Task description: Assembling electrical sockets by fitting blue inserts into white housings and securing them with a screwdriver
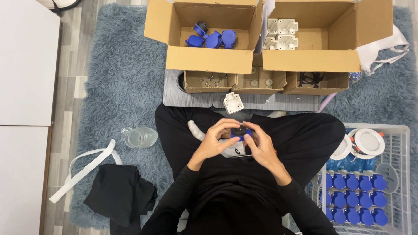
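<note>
My left hand [214, 142] and my right hand [260, 146] meet over my crossed legs and together hold a small blue socket part with a black ring [240, 132] on top. Fingers of both hands pinch its edges. A white square housing [233, 102] lies on the grey board [196, 101] just beyond my knees, apart from both hands.
Two large cardboard boxes at the top hold blue socket parts [212, 39] and white housings [281, 34]. Three small boxes in front hold screws [210, 79], round pieces and black rings [310, 79]. A white basket [402, 174] at right holds several blue sockets. A clear bottle [140, 137] and black cloth [119, 195] lie left.
</note>
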